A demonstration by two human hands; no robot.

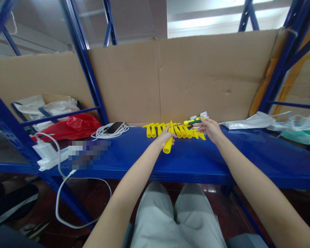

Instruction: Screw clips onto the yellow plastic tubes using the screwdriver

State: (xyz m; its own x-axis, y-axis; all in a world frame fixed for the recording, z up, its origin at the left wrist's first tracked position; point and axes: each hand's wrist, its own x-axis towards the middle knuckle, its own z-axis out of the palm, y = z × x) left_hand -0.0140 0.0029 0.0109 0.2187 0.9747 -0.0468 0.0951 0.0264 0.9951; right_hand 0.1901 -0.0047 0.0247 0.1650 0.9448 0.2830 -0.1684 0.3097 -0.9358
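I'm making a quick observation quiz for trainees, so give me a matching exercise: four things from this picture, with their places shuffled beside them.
Things:
1. Yellow plastic tube
2. Slim tool with yellow-and-green handle
3. Black flat phone
4. Crumpled red plastic bag

Places:
A. Overlapping the coiled white cable
B. In the right hand
C. Left of that cable
D. In the left hand

Pairs: 1-D, 2-B, 3-A, 4-C

white glare from overhead light (209, 26) at upper right — dim below, soft blur, wide-angle stretch at edges
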